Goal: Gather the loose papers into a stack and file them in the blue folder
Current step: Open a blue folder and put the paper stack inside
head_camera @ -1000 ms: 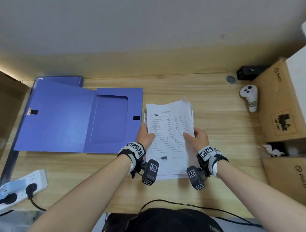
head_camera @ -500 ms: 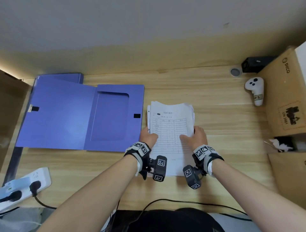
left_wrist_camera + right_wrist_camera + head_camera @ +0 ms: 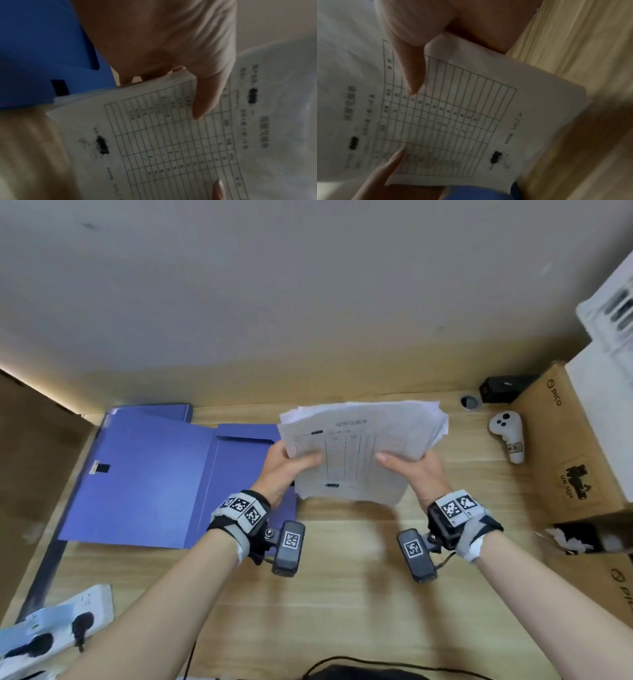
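Papers lifted off worktop, gripped by both hands.
Pinched at side edges: left hand and right hand, thumbs on top sheet. Blue folder lying open just left of left hand, beyond its wrist.

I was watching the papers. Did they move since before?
Yes. The paper stack, gripped by both hands, has come up off the desk and now overlaps the blue folder's right edge.
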The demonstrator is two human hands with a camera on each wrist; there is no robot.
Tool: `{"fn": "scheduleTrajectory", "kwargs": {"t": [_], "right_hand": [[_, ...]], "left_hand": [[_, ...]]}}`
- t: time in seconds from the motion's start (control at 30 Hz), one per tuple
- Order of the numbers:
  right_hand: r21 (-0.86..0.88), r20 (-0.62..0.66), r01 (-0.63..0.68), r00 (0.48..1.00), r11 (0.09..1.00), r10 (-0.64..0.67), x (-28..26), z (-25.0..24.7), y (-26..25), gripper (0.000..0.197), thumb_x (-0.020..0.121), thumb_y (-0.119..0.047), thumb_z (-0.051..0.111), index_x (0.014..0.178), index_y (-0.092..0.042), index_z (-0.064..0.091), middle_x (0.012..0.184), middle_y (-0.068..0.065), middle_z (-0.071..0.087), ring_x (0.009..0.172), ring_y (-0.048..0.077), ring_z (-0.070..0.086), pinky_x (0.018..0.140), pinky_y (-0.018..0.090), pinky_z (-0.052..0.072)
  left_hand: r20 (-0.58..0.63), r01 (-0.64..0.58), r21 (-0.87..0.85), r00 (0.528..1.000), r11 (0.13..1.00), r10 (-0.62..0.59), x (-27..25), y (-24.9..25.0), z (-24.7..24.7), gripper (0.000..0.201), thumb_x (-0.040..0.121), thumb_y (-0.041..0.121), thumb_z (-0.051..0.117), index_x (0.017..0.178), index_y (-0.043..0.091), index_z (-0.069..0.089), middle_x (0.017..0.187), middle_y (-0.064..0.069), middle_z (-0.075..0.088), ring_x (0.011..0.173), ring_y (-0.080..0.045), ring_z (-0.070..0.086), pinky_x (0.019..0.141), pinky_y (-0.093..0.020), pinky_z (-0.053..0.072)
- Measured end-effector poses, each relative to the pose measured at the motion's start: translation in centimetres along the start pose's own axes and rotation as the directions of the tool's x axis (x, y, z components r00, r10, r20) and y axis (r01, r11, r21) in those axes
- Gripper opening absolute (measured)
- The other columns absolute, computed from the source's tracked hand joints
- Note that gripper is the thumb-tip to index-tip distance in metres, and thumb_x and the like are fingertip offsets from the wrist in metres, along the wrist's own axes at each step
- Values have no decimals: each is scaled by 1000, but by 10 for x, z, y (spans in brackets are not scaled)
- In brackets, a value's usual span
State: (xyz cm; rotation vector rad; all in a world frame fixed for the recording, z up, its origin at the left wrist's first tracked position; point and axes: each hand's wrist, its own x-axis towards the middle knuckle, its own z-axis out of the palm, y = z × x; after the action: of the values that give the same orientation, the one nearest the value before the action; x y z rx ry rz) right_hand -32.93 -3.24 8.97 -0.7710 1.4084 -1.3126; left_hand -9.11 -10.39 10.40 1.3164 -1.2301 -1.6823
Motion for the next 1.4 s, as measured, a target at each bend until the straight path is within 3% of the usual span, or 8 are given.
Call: {"fn": "scheduleTrajectory", "kwargs": {"t": [0.2,0.37,0.53,0.77,1.13,1.2,1.3,1.4], "right_hand": [[-19,-9,-4,1000,1000,3,-12,1,23,55,67,-14,87,116,-5,65,114,15,72,108,24,68,94,34,53],[-27,-50,-25,998,999,24,-14,17,14,20,75,-8,83,92,-12,74,95,5,78,87,11,74,73,18,55],[36,-98,-75,992,997,78,-4,62,10,30,76,-16,83,102,-4,74,99,10,78,91,22,75,80,32,60],[-5,-54,-157,986,988,157,11,166,30,26,80,-19,81,100,-5,74,95,9,78,88,26,76,78,38,61],[-174,-51,-190,982,966,184,40,288,100,25,94,-28,65,111,-11,69,109,4,72,100,22,67,84,39,52],[-429,-64,-140,990,892,125,41,285,120,33,96,-24,61,126,-11,61,127,7,64,118,23,60,99,38,47],[-824,-19,-90,991,560,133,39,272,140,61,95,-27,61,148,-8,38,158,10,32,147,26,28,120,39,24],[-917,-24,-96,982,386,187,34,262,151,72,91,-31,62,149,-1,30,159,14,22,148,32,23,119,39,22]], "left_hand": [[40,4,59,999,998,-6,-15,-25,6,33,79,5,80,105,23,72,114,-10,73,109,-25,68,99,-45,54],[56,51,72,997,996,-55,-14,-26,-8,26,81,8,80,101,22,72,104,3,77,98,-11,73,84,-25,59],[31,129,21,991,991,-130,-16,-31,-48,28,79,15,82,104,15,71,103,0,77,96,-14,75,83,-29,60],[-128,250,-37,959,968,-253,-13,-49,-143,59,70,33,86,119,7,65,115,-10,74,105,-23,72,93,-43,58],[-141,257,250,964,933,-228,-8,-69,-305,37,91,15,70,125,1,65,121,-11,71,104,-23,70,87,-31,56],[-205,271,309,955,912,-215,-4,-72,-331,36,92,16,69,124,1,66,119,-10,71,101,-22,68,83,-27,53],[-251,285,397,948,872,-196,2,-71,-365,35,92,18,68,123,2,67,115,-9,72,102,-24,67,88,-30,51],[-278,332,520,937,787,-211,8,-70,-397,33,91,25,68,117,6,69,110,-5,72,103,-27,68,94,-40,55]]}}
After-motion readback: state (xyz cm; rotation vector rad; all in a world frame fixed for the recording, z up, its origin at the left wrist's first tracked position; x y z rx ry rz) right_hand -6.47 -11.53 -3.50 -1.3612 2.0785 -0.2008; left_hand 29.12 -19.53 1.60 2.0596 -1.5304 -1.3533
